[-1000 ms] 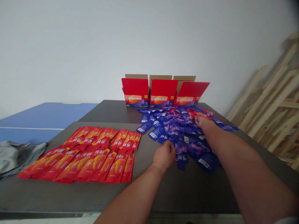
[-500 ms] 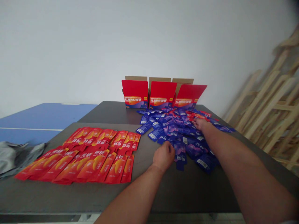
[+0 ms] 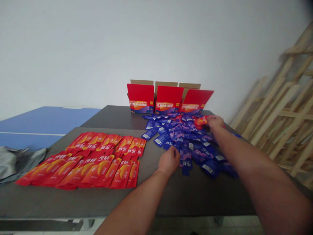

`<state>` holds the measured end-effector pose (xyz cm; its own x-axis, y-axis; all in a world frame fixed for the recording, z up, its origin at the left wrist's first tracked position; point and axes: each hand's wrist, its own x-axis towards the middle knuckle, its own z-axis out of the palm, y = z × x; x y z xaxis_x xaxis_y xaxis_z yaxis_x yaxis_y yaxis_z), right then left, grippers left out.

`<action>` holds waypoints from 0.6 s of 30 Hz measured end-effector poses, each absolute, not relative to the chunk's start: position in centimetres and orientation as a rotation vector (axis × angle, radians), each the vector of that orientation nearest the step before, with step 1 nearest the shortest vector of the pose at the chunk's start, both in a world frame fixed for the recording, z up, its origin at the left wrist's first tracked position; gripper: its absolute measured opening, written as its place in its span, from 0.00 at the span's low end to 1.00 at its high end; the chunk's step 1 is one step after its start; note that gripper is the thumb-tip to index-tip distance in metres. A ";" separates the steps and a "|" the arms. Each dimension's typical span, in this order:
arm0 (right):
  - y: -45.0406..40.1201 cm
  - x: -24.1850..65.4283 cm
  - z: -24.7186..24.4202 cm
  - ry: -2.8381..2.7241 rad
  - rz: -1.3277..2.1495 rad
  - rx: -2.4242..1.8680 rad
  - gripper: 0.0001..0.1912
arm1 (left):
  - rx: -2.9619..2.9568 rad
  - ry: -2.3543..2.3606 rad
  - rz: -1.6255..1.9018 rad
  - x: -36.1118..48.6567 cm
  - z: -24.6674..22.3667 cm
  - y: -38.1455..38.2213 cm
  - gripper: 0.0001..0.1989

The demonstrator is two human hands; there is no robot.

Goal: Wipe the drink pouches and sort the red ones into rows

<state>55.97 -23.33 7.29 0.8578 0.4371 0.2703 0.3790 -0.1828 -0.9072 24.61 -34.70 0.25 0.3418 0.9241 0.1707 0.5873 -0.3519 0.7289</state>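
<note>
My right hand (image 3: 215,122) reaches over the far right of a heap of blue sachets (image 3: 182,135), its fingers closed on a red sachet (image 3: 201,122). My left hand (image 3: 169,160) is at the near left side of the heap, beside the closest blue sachets. Its fingers are curled closed, and whatever they may hold is hidden. To the left, red sachets (image 3: 97,169) with a yellow fruit print lie overlapping in two rows. A few red bits show among the blue ones.
Three red cartons (image 3: 168,98) with raised flaps stand behind the heap, against the wall. A blue table (image 3: 49,120) adjoins at the left, with grey cloth (image 3: 22,163) near its front. Wooden slats (image 3: 281,114) lean at the right. The dark table (image 3: 117,204) carries the sachets.
My right hand has lifted slightly and moved a little to the right, with a red sachet now in its fingers. My left hand has barely moved. The view has shifted slightly.
</note>
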 end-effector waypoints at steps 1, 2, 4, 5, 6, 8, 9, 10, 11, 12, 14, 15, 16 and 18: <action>-23.9 56.0 8.1 -0.663 0.031 -1.770 0.14 | 2.040 1.308 0.806 24.6 0.1 -34.6 0.10; -24.4 55.9 8.8 -0.716 0.007 -1.738 0.19 | 2.026 1.299 0.828 24.6 0.1 -34.5 0.10; -25.6 55.4 10.1 -0.836 -0.009 -1.668 0.23 | 1.989 1.276 0.877 24.7 0.1 -34.4 0.09; -26.2 54.9 10.5 -0.888 -0.003 -1.642 0.23 | 1.967 1.259 0.903 24.6 0.1 -34.3 0.09; -26.8 54.2 10.8 -0.935 0.004 -1.613 0.20 | 1.944 1.242 0.929 24.6 0.2 -34.2 0.09; -28.0 52.1 10.7 -1.003 0.022 -1.533 0.15 | 1.892 1.203 0.993 24.6 0.4 -34.0 0.10; -28.7 50.7 10.4 -1.024 0.039 -1.475 0.15 | 1.854 1.175 1.033 24.6 0.5 -33.8 0.10; -29.4 49.0 9.9 -1.034 0.071 -1.419 0.15 | 1.804 1.140 1.073 24.7 0.6 -33.7 0.12; -30.1 47.2 9.3 -1.035 0.110 -1.364 0.15 | 1.740 1.096 1.111 24.7 0.6 -33.6 0.14; -30.9 45.2 8.5 -1.040 0.148 -1.324 0.15 | 1.661 1.045 1.143 24.7 0.6 -33.5 0.16; -32.4 41.2 6.9 -1.059 0.205 -1.269 0.15 | 1.494 0.935 1.196 24.7 0.5 -33.3 0.20; -33.2 39.4 6.0 -1.081 0.199 -1.262 0.14 | 1.413 0.884 1.225 24.7 0.5 -33.3 0.22; -33.8 37.9 5.2 -1.136 0.165 -1.254 0.13 | 1.335 0.836 1.258 24.7 0.4 -33.2 0.24; -34.9 35.8 3.7 -1.311 0.043 -1.185 0.09 | 1.173 0.773 1.340 24.6 0.3 -33.0 0.27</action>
<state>35.76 -34.93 3.71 0.3418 0.6179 0.7081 0.5706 0.4622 -0.6788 24.62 -33.04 0.34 0.1354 0.9710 0.1971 -0.3154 -0.1463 0.9376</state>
